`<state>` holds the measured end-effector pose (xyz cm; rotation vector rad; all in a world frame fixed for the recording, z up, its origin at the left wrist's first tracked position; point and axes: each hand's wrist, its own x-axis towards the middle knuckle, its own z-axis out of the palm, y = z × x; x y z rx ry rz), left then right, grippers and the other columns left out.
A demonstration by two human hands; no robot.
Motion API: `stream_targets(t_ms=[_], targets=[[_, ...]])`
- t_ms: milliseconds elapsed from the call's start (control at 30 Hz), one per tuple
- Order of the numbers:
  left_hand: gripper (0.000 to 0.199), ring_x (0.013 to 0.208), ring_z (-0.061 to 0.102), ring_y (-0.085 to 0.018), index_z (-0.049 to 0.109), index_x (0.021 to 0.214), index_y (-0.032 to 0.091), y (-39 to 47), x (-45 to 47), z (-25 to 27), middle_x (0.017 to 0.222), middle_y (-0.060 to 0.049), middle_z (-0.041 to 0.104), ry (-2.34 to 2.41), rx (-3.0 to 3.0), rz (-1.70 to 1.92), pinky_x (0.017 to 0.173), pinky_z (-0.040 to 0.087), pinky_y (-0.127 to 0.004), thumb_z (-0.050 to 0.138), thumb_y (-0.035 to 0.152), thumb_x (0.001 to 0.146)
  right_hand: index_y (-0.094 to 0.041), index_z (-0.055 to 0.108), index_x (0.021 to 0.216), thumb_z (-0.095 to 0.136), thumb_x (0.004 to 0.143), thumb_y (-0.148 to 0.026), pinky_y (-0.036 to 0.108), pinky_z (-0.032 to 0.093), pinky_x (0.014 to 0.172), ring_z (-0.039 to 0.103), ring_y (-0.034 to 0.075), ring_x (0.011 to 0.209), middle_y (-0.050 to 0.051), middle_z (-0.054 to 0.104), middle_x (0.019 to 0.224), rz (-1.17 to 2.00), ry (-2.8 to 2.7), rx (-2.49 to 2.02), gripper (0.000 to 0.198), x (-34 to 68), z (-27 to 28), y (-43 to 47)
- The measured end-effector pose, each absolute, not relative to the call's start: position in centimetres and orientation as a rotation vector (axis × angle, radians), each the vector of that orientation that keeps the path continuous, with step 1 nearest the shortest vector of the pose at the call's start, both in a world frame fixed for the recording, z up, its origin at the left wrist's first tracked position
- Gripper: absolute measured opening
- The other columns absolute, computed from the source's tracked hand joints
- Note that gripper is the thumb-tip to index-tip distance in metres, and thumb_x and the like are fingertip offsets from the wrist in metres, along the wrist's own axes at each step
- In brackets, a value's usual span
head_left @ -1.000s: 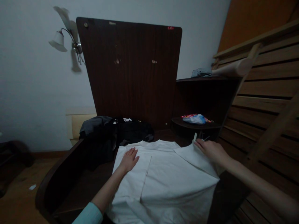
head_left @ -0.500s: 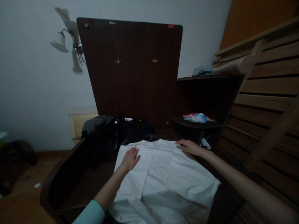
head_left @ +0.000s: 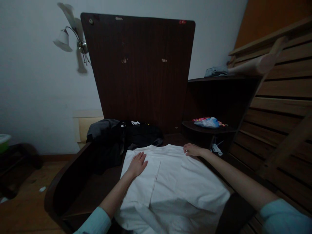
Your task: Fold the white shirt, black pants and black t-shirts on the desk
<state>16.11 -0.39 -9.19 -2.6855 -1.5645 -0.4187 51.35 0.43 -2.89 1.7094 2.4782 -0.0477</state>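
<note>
A white garment (head_left: 168, 185) lies spread over a dark wooden surface, its near part loosely wrinkled. A thin straight line runs along its left half; I cannot tell whether this is a seam or a cord. My left hand (head_left: 137, 164) rests flat on the garment near its far left corner, fingers stretched out. At the far right corner, my right hand (head_left: 192, 150) has its fingers curled in a pinch on the fabric edge, with a bit of white showing between them.
Dark clothes (head_left: 109, 136) are heaped behind the garment at the left. A tall dark board (head_left: 143, 71) stands at the back. To the right are a corner shelf (head_left: 209, 130) with a plastic bag (head_left: 207, 122) on it and a slatted wooden frame (head_left: 280, 107). A wall lamp (head_left: 63, 40) hangs at upper left.
My right hand's fingers have curled in from lying more stretched along the garment's far right corner. The left hand stays flat in place. The view has shifted slightly.
</note>
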Motion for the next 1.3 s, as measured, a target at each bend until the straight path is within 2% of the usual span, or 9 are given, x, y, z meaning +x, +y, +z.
stream_targets(t_ms=[267,500,700,767,833,900,1000,1133,1300], targets=[[0.046,0.127,0.03,-0.025,0.044,0.125,0.011,-0.8,16.3,-8.6,0.137,-0.014,0.036,-1.607,-2.697,-0.403,0.103,0.026,-0.039,0.034,0.035,0.087,-0.019,0.066,0.083,0.054,0.073,-0.014,0.032,0.041,0.079,0.052,0.023,0.101,0.009,0.059,0.105,0.142,2.315,1.886,0.017,52.3,-2.5,1.2],[0.046,0.127,0.03,-0.024,0.042,0.126,0.01,-0.9,16.3,-8.5,0.137,-0.014,0.036,-1.608,-2.693,-0.367,0.104,0.025,-0.038,0.034,0.034,0.087,-0.015,0.063,0.09,0.041,0.082,-0.016,0.028,0.042,0.072,0.058,0.02,0.09,0.011,0.061,0.099,0.212,2.283,2.027,0.023,53.0,-3.1,0.4],[0.046,0.127,0.03,-0.024,0.043,0.125,0.012,-0.8,16.3,-8.7,0.137,-0.013,0.037,-1.6,-2.696,-0.408,0.103,0.027,-0.039,0.033,0.035,0.087,-0.015,0.061,0.093,0.033,0.083,-0.01,0.027,0.042,0.07,0.059,0.02,0.089,0.011,0.063,0.097,0.258,2.211,2.194,0.03,53.0,-2.6,0.1],[0.047,0.127,0.03,-0.024,0.043,0.125,0.011,-0.8,16.3,-8.7,0.137,-0.014,0.036,-1.603,-2.694,-0.393,0.104,0.026,-0.038,0.032,0.036,0.087,-0.016,0.06,0.1,0.033,0.082,-0.009,0.028,0.042,0.073,0.059,0.02,0.092,0.011,0.063,0.1,0.273,2.201,2.316,0.033,52.2,-3.4,-0.1],[0.047,0.127,0.03,-0.024,0.043,0.126,0.01,-0.7,16.3,-8.7,0.137,-0.014,0.036,-1.609,-2.691,-0.381,0.104,0.025,-0.038,0.032,0.036,0.087,-0.015,0.055,0.111,0.034,0.084,-0.015,0.031,0.041,0.082,0.054,0.021,0.103,0.012,0.059,0.113,0.322,2.247,2.412,0.035,51.0,-4.8,-0.4],[0.047,0.127,0.03,-0.024,0.043,0.125,0.011,-0.7,16.2,-8.7,0.137,-0.013,0.037,-1.608,-2.692,-0.389,0.103,0.026,-0.039,0.033,0.036,0.087,-0.015,0.049,0.12,0.033,0.086,-0.027,0.035,0.035,0.094,0.043,0.023,0.117,0.013,0.048,0.127,0.311,2.318,2.421,0.039,49.8,-6.6,-0.9],[0.045,0.127,0.031,-0.024,0.044,0.124,0.013,-0.7,16.2,-8.9,0.136,-0.012,0.038,-1.604,-2.703,-0.425,0.103,0.027,-0.04,0.034,0.036,0.087,-0.016,0.043,0.127,0.027,0.089,-0.037,0.038,0.023,0.103,0.031,0.022,0.127,0.009,0.037,0.137,0.117,2.303,2.37,0.046,48.8,-8.6,-1.3],[0.042,0.123,0.037,-0.023,0.048,0.12,0.013,-0.7,16.2,-8.8,0.131,-0.012,0.044,-1.58,-2.738,-0.579,0.102,0.029,-0.037,0.038,0.033,0.085,-0.014,0.037,0.131,0.023,0.09,-0.038,0.038,0.018,0.106,0.026,0.02,0.129,0.01,0.03,0.14,0.043,2.267,2.338,0.05,48.6,-9.1,-1.3],[0.032,0.106,0.052,-0.018,0.055,0.109,0.016,-0.7,14.5,-7.1,0.113,-0.008,0.058,-1.601,-2.677,-1.075,0.092,0.039,-0.029,0.037,0.025,0.084,-0.015,0.037,0.131,0.024,0.09,-0.039,0.037,0.018,0.106,0.025,0.02,0.13,0.009,0.03,0.14,0.053,2.266,2.34,0.05,48.8,-8.9,-1.2]])
